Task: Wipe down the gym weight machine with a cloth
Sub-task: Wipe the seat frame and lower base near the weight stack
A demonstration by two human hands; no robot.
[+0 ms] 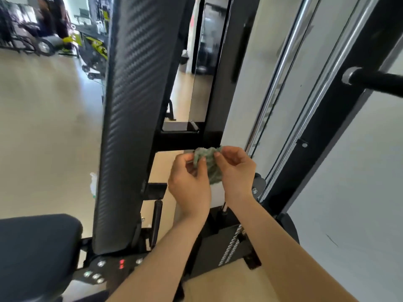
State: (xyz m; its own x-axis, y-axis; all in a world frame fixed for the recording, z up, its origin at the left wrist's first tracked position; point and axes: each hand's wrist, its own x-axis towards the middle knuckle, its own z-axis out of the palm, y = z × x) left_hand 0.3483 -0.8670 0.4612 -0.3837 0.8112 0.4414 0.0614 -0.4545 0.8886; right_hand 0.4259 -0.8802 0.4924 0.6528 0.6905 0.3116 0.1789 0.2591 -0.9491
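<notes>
My fingers (226, 152) are curled in on the green cloth (210, 168) from both sides. The left hand (189, 184) pinches its near edge between thumb and bent fingers, and the right hand (236, 171) pinches the upper right corner. The cloth sits bunched and crumpled between them. So neither hand is released and neither is clenched on nothing: both are grasping the cloth.

The cloth is up in the air in front of me, just below the black crossbar (174, 140) that runs from the back pad (135, 105) to the upright of the weight machine (220, 88). As far as I can make out, it touches no part of the machine.

I read this as a readying step, not wiping itself. I seem to be regathering the cloth to get a usable face on it. Nothing on the machine shows a streak or a wet patch, so I cannot say how much has been wiped.

The next move calls for one hand to take the cloth as a flat wad while the other lets go, then to press it against a surface and draw it along. The crossbar and the upright are nearest. The chrome guide rods (281, 68) stand to my right and the textured back pad to my left. The seat (37, 243) lies low on the left, and the weight stack (226, 243) sits beneath my wrists. The rods would want the cloth wrapped around them, while the pads would take a broad flat stroke.
</notes>
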